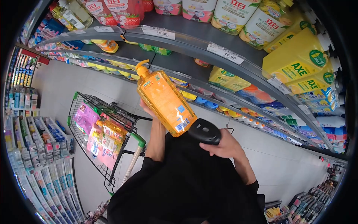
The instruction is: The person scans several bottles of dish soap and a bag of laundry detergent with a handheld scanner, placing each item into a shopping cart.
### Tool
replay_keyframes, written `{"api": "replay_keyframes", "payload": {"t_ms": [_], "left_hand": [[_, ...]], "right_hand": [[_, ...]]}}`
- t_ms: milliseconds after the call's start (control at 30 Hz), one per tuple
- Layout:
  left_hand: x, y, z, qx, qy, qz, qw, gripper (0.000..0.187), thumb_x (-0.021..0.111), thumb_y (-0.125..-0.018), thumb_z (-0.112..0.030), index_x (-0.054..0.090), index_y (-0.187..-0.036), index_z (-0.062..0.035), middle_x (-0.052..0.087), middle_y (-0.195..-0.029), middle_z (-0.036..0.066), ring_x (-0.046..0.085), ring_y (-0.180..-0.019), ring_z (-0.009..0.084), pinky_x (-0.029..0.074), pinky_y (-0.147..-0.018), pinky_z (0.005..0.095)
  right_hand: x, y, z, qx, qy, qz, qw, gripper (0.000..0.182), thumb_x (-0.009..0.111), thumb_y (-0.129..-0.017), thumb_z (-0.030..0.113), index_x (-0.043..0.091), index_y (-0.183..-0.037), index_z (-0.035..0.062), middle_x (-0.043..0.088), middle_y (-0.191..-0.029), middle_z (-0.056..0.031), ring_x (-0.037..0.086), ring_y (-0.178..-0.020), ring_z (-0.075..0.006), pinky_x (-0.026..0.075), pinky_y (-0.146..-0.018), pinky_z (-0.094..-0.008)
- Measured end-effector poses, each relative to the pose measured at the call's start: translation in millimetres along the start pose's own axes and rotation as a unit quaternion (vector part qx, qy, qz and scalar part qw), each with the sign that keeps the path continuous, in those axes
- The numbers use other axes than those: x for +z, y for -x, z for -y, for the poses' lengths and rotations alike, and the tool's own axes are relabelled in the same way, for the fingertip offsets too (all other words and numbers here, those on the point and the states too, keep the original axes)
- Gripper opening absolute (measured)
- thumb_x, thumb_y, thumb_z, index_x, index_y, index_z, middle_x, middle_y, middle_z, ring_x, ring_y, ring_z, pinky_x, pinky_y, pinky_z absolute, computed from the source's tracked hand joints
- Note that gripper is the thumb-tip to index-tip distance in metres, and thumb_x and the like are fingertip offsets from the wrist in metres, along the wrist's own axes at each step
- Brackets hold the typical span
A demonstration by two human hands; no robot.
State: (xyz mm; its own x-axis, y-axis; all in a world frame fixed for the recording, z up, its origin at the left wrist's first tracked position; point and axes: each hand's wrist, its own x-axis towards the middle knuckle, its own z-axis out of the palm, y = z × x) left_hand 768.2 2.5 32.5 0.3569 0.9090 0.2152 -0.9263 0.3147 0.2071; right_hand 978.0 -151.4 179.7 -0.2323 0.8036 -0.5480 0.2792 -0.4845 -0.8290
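Note:
An orange pump bottle with a yellow pump head is tilted in front of me, its back label and barcode facing up. My left hand is wrapped round it from behind, most of the fingers hidden by the bottle. In my right hand is a black handheld barcode scanner, gripped with the thumb along its side. The scanner's front end is right at the bottle's lower corner, by the barcode.
Left of me stands a shopping cart holding a yellow bottle and pink and purple packs. Shelves of detergent bottles curve across the front and right, with price tags on their edges. A display rack stands at far left.

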Motion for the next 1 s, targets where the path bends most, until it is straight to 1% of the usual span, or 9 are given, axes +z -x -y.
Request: {"api": "replay_keyframes", "payload": {"t_ms": [67,133,267,467,600,700,800,900,1000], "left_hand": [[1,2,-2,0.000,0.009,-0.008,1.000,0.103,0.057,-0.073,-0.077,0.030,-0.149,-0.0116,0.044,-0.136,0.024,0.049,-0.117,0.0436,0.045,-0.093,0.0593],[4,4,-3,0.027,-0.017,-0.060,0.998,0.105,0.058,-0.071,-0.078,0.031,-0.148,-0.0125,0.044,-0.136,0.024,0.050,-0.115,0.0422,0.044,-0.094,0.0586],[9,3,-4,0.011,-0.036,-0.043,0.998,0.105,0.059,-0.070,-0.078,0.032,-0.148,-0.0130,0.044,-0.135,0.024,0.051,-0.113,0.0412,0.043,-0.096,0.0573],[13,-4,3,0.010,0.008,-0.055,0.998,0.105,0.061,-0.070,-0.075,0.031,-0.148,-0.0112,0.045,-0.134,0.024,0.053,-0.110,0.0400,0.045,-0.095,0.0543],[5,-9,9,-0.005,0.010,-0.003,1.000,0.108,0.063,-0.070,-0.074,0.028,-0.148,-0.0076,0.045,-0.134,0.024,0.052,-0.113,0.0402,0.044,-0.097,0.0556],[7,-6,16,-0.007,0.000,-0.024,1.000,0.108,0.064,-0.070,-0.073,0.028,-0.148,-0.0069,0.045,-0.136,0.024,0.052,-0.116,0.0409,0.045,-0.096,0.0563],[-9,-1,19,0.004,-0.026,-0.023,0.999,0.104,0.064,-0.072,-0.069,0.030,-0.147,-0.0072,0.046,-0.138,0.021,0.052,-0.119,0.0383,0.047,-0.096,0.0536],[-11,6,18,-0.007,-0.087,0.009,0.996,0.100,0.067,-0.071,-0.062,0.033,-0.147,-0.0071,0.046,-0.140,0.018,0.053,-0.122,0.0345,0.047,-0.099,0.0501],[12,14,16,-0.058,-0.218,0.030,0.974,0.102,0.076,-0.066,-0.051,0.032,-0.147,-0.0066,0.046,-0.140,0.016,0.052,-0.124,0.0322,0.045,-0.102,0.0482]], "right_hand": [[7,-1,9,0.022,0.004,0.023,0.999,0.029,0.076,-0.080,0.020,0.066,-0.096,-0.0015,0.069,-0.074,-0.0116,0.068,-0.058,-0.0198,0.053,-0.057,-0.0310],[13,-2,9,-0.028,0.042,0.022,0.998,0.029,0.076,-0.079,0.020,0.067,-0.099,0.0012,0.072,-0.082,-0.0137,0.071,-0.071,-0.0270,0.054,-0.068,-0.0347],[15,-4,10,-0.002,0.044,0.013,0.999,0.029,0.076,-0.079,0.018,0.066,-0.101,0.0021,0.072,-0.089,-0.0154,0.069,-0.085,-0.0344,0.053,-0.078,-0.0376],[13,2,7,-0.069,0.026,0.005,0.997,0.030,0.075,-0.079,0.014,0.065,-0.103,0.0016,0.071,-0.093,-0.0148,0.068,-0.089,-0.0336,0.053,-0.080,-0.0378],[10,4,1,-0.092,0.011,-0.006,0.996,0.029,0.075,-0.079,0.013,0.065,-0.103,0.0011,0.071,-0.092,-0.0149,0.068,-0.087,-0.0344,0.053,-0.080,-0.0380],[4,7,-12,-0.119,0.008,-0.027,0.993,0.030,0.077,-0.078,0.013,0.065,-0.103,0.0012,0.071,-0.090,-0.0143,0.069,-0.085,-0.0312,0.053,-0.080,-0.0371],[-6,17,-20,-0.091,-0.050,-0.119,0.988,0.031,0.080,-0.076,0.010,0.065,-0.100,-0.0017,0.071,-0.087,-0.0107,0.066,-0.082,-0.0156,0.051,-0.077,-0.0293],[-10,25,-18,-0.178,-0.094,-0.257,0.945,0.029,0.082,-0.075,0.012,0.066,-0.096,-0.0016,0.071,-0.086,-0.0088,0.065,-0.080,-0.0129,0.051,-0.075,-0.0284],[-20,32,-32,-0.136,-0.064,-0.257,0.955,0.032,0.084,-0.074,0.014,0.066,-0.097,-0.0011,0.070,-0.085,-0.0079,0.065,-0.079,-0.0128,0.051,-0.075,-0.0280]]}}
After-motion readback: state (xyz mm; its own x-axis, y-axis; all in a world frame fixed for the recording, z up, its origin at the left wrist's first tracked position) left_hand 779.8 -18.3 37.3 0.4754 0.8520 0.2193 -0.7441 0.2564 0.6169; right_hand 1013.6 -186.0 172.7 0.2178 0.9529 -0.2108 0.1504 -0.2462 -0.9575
